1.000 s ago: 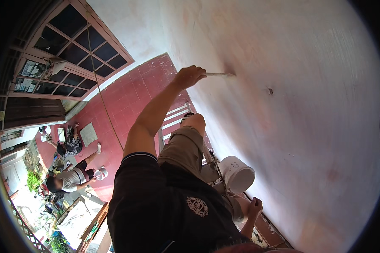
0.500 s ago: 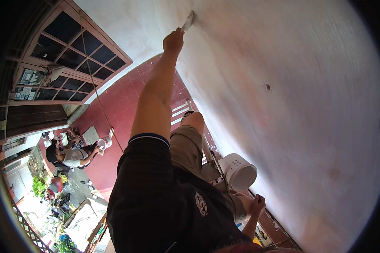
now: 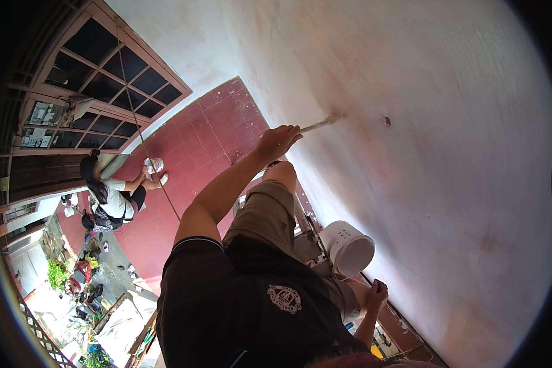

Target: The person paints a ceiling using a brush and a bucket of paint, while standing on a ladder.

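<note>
My left hand (image 3: 277, 142) is closed around the handle of a paintbrush (image 3: 319, 124). The brush's tip meets the whitish, patchy wall (image 3: 423, 165), a little left of a small dark hole (image 3: 386, 121). At the lower right my right hand (image 3: 377, 295) is curled closed beside the wall; what it grips, if anything, cannot be made out. A white bucket (image 3: 354, 254) with small holes in its side sits between that hand and my knee, close to the wall.
Far below lies a red tiled floor (image 3: 211, 132). A person (image 3: 113, 193) in a white top is down there with a white bucket (image 3: 154, 165). A rope (image 3: 144, 138) runs past the paned windows (image 3: 113, 67). Plants (image 3: 57, 273) and clutter stand at the lower left.
My left hand and the paintbrush have come down and to the right along the wall. The person below has shifted up in the picture with the bucket. My right hand stays put.
</note>
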Demonstrator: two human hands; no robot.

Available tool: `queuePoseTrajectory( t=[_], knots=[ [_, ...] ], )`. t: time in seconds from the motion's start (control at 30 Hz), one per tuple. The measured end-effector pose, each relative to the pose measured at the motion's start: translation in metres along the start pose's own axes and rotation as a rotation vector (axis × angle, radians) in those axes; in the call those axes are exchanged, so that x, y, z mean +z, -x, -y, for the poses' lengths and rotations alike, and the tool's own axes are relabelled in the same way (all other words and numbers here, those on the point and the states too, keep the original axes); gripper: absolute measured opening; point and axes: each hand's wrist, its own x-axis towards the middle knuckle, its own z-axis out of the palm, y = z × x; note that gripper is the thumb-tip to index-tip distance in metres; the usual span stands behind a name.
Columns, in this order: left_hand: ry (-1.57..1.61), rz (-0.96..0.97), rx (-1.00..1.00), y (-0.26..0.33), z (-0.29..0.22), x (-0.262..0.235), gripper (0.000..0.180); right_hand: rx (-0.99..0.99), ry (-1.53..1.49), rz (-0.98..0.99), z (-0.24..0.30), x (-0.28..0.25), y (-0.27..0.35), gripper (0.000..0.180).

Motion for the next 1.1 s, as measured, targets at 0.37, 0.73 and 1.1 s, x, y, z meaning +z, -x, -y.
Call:
queuePoseTrajectory(
  t=[0.37,0.73,1.1],
  knots=[
    [-0.424,-0.116,-0.209,-0.089,0.159,-0.027,0.028,0.011,0.025,-0.018,0.016,-0.004,0.001,0.022],
    [-0.195,-0.086,-0.370,-0.058,0.040,0.041,0.027,0.036,0.014,-0.025,0.021,-0.005,0.003,0.025],
    [0.183,0.309,-0.128,0.059,-0.162,0.024,0.028,0.013,-0.037,-0.144,0.021,-0.013,0.015,0.020]
  ],
)
